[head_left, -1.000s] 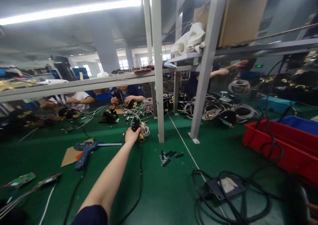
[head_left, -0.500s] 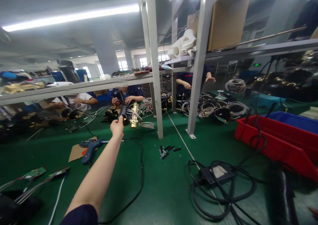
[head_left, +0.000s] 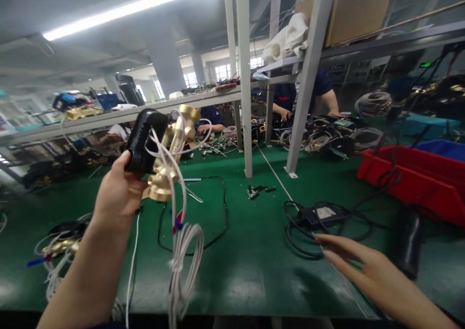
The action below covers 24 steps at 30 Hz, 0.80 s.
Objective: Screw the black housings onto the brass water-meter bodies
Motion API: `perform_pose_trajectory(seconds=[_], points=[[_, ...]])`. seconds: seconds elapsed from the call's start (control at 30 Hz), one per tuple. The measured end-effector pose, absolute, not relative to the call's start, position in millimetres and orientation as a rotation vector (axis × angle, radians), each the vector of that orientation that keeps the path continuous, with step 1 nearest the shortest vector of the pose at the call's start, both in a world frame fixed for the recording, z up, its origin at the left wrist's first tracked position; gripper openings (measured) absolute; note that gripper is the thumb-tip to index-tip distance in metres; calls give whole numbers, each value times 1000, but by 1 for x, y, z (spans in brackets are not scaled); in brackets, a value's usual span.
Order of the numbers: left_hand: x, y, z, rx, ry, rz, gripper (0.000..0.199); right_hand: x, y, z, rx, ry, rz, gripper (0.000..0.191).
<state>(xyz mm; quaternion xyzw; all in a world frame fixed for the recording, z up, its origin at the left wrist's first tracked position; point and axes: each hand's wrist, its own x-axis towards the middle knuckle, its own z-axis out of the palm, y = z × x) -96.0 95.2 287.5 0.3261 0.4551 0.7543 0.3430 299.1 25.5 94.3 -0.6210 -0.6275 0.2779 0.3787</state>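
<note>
My left hand (head_left: 116, 193) grips a brass valve body with a black housing (head_left: 160, 147), lifted above the green bench at the left of centre. White wires (head_left: 183, 251) hang from it in a coiled bundle, down to the front edge. My right hand (head_left: 366, 268) reaches in from the lower right with the fingers spread flat and nothing in it, just short of a black box wrapped in black cable (head_left: 319, 217).
Grey shelf posts (head_left: 245, 77) stand mid-bench. Red bins (head_left: 414, 174) sit at the right, small black parts (head_left: 259, 191) near the post. More wired brass parts (head_left: 61, 246) lie at the left. Other people work across the bench (head_left: 290, 101).
My left hand has picked the brass valve up from far out on the bench and drawn it close to me. My right hand has come into view.
</note>
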Motion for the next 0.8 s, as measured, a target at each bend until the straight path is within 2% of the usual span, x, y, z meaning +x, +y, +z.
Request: perform_pose_trajectory(seconds=[0.13,0.23,0.33,0.53,0.73,0.8], points=[[-100,53,259,886,1303,1816,18,236,36,119,-1341,-1869,870,33],[-102,33,224,1229,1430,1775,21,219,43,127,-1262,-1788,895,32],[-93,22,186,1728,1513,1532,19,210,50,129,-1204,-1598,937,39],[-59,20,119,2590,1067,1241,11,196,56,124,-1232,-1550,921,45],[-53,17,77,2754,838,1194,7,186,65,107,-1447,-1828,885,41],[-54,12,70,2770,782,1191,7,182,70,99,-1388,-1799,1006,38]])
